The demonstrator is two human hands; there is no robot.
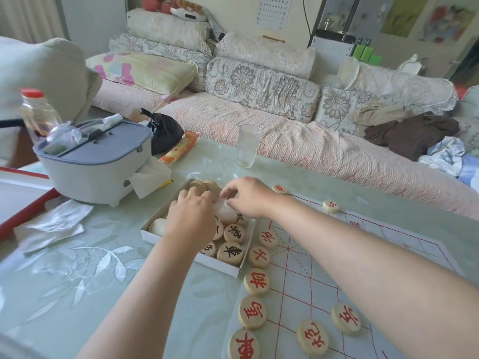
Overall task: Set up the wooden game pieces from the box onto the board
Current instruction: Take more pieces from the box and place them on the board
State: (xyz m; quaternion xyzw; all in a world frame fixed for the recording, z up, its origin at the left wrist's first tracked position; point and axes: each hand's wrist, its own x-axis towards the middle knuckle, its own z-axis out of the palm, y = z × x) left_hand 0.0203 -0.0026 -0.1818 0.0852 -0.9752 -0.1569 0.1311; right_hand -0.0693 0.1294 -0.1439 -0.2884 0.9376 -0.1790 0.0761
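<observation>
Head view: at the centre of the frame, a person's two bare hands reach into a white cardboard box (220,268) on a pale green table (116,294). The left hand (191,216) hovers over the box's middle with its fingers curled down among the wooden pieces. The right hand (246,200) crosses in from the right, fingertips bunched over the same spot. Motion blur hides whether either hand grips a piece. Black-lettered pieces (230,252) lie face up in the near end of the box. Just right of it lies the paper board (293,270) with red lines. Red-lettered pieces (257,281) run in a row down its left edge toward the bottom of the frame, and others stand further in. An empty glass (247,146) stands above centre, a grey lidded container (98,161) at left, and a sofa (259,125) behind.
</observation>
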